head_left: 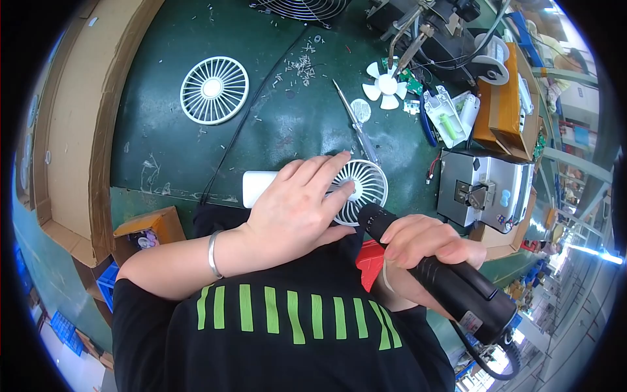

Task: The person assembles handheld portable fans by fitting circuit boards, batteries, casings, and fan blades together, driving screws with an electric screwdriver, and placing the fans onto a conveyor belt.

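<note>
A white handheld fan (372, 181) with a slatted round head lies near the table's front edge, its white handle (257, 188) reaching left under my palm. My left hand (297, 196) rests across it, fingers stretched over the head and thumb at the near side, holding it down. One fingertip is by the hub. In my right hand (431, 242) is a black electric screwdriver (450, 277), fingers wrapped round its body. Its nose is at the right near rim of the fan head; the bit cannot be made out. A thin screwdriver (356, 123) lies just beyond the fan.
A loose white fan grille (214, 90) lies at the left, and scattered screws (302, 70) at the middle back. White fan blades (386, 85), an opened white housing (448, 117) and a metal device (486, 189) stand right. A cardboard box (78, 130) borders the left.
</note>
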Demonstrator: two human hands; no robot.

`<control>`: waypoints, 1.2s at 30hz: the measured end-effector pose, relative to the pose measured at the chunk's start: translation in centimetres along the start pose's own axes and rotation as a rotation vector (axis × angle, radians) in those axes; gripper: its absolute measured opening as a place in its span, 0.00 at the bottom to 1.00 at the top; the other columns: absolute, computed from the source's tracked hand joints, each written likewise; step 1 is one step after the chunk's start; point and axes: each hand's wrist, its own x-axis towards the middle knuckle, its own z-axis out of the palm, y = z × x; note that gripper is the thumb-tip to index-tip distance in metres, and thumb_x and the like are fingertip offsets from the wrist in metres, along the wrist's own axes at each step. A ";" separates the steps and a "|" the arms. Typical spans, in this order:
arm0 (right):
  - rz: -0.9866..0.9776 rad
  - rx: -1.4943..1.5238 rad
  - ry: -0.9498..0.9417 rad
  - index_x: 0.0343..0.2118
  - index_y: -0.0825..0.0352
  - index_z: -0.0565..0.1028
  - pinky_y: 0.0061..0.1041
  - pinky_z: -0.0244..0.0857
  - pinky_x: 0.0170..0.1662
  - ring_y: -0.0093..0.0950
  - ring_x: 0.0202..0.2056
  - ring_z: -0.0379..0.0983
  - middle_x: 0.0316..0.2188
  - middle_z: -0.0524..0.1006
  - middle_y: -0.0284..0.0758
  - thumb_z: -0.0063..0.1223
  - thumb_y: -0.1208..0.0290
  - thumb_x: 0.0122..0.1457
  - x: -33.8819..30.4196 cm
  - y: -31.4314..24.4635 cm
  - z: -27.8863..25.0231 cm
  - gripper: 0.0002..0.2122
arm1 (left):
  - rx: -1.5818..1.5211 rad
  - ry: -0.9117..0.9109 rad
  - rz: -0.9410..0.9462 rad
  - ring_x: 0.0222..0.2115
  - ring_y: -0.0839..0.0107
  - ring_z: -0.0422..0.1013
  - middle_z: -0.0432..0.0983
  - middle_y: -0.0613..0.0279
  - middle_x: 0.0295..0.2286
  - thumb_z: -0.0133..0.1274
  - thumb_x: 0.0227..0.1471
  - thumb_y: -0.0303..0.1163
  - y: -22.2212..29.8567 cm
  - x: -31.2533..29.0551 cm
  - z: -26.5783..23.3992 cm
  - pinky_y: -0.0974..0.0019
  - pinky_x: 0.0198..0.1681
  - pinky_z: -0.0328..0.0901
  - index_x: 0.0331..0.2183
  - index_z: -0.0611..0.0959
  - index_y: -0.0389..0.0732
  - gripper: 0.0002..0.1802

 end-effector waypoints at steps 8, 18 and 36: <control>0.087 0.249 0.116 0.42 0.66 0.61 0.38 0.68 0.22 0.37 0.17 0.71 0.21 0.73 0.42 0.47 0.41 0.56 1.1 -3.1 -0.1 0.28 | -0.170 0.127 -0.041 0.47 0.55 0.67 0.69 0.56 0.48 0.67 0.31 0.33 0.2 0.1 0.0 0.55 0.46 0.62 0.31 0.81 0.43 0.19; 0.021 0.077 0.289 0.46 0.72 0.61 0.34 0.68 0.22 0.33 0.16 0.68 0.17 0.70 0.40 0.31 0.23 0.46 3.6 1.1 0.3 0.46 | -0.127 0.183 -0.029 0.42 0.59 0.70 0.75 0.61 0.40 0.64 0.35 0.29 0.0 -0.3 0.6 0.57 0.43 0.63 0.22 0.80 0.42 0.09; 0.050 0.170 0.247 0.33 0.72 0.63 0.28 0.70 0.21 0.31 0.15 0.70 0.15 0.70 0.41 0.33 0.19 0.39 3.6 3.8 -0.1 0.47 | -0.574 0.292 -0.034 0.22 0.66 0.70 0.72 0.60 0.24 0.58 0.47 0.23 -0.5 -0.5 -1.0 0.70 0.23 0.62 0.26 0.80 0.36 0.02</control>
